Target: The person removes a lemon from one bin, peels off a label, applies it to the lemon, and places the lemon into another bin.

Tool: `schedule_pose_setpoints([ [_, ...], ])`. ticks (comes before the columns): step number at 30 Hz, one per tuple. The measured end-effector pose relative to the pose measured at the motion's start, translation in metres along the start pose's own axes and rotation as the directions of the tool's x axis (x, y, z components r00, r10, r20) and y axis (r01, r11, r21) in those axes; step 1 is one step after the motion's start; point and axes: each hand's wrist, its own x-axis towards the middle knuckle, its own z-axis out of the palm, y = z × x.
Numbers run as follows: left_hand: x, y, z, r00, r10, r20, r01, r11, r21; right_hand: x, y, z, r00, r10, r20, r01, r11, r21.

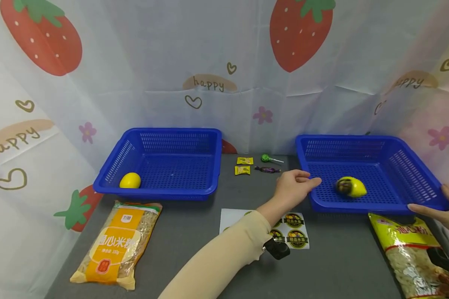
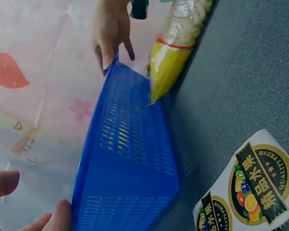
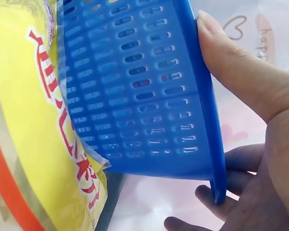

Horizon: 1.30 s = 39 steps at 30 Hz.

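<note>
My right hand point(image 1: 445, 211) grips the right front corner of the right blue plastic basket point(image 1: 359, 207), thumb on the rim and fingers beneath it, as the right wrist view shows. At that basket's left rim is my left hand point(image 1: 293, 187), its thumb and fingers apart. In the left wrist view a fingertip point(image 2: 62, 211) lies right at the rim. Inside the basket lies a lemon point(image 1: 357, 187) with a dark, blurred patch on its left side. A yellow bag of noodles point(image 1: 411, 249) stands close to the basket's front, near my right hand.
Another blue basket point(image 1: 172, 193) at the left holds a plain lemon point(image 1: 130, 180). In front lies an orange noodle bag point(image 1: 116, 245). Between the baskets are two yellow-wrapped candies point(image 1: 242, 170), a purple-wrapped candy point(image 1: 267, 170) and a green lollipop point(image 1: 265, 158). A sticker sheet point(image 1: 297, 232) lies under my left forearm.
</note>
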Motion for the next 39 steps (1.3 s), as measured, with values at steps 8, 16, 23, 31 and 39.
schedule_pose_setpoints([
  [8,-0.005,-0.003,-0.007,0.997,0.028,0.066,-0.025,0.999,-0.044,0.001,0.001,0.0,0.999,0.018,-0.036,-0.02,0.998,-0.059],
  [16,-0.014,-0.005,-0.027,0.978,0.103,0.183,-0.076,0.986,-0.145,0.0,0.0,0.001,0.989,0.102,-0.109,-0.111,0.99,-0.084],
  [23,-0.024,-0.005,-0.053,0.956,0.161,0.247,-0.13,0.982,-0.135,-0.01,-0.063,0.0,0.993,-0.022,-0.117,0.018,0.999,-0.039],
  [31,-0.033,-0.006,-0.088,0.934,0.245,0.259,-0.249,0.968,-0.02,-0.015,-0.113,0.017,0.994,-0.068,-0.08,0.066,0.997,-0.035],
  [39,-0.038,-0.009,-0.134,0.921,0.343,0.183,-0.373,0.913,0.163,-0.026,-0.163,0.045,0.968,-0.217,-0.126,0.235,0.961,0.144],
])
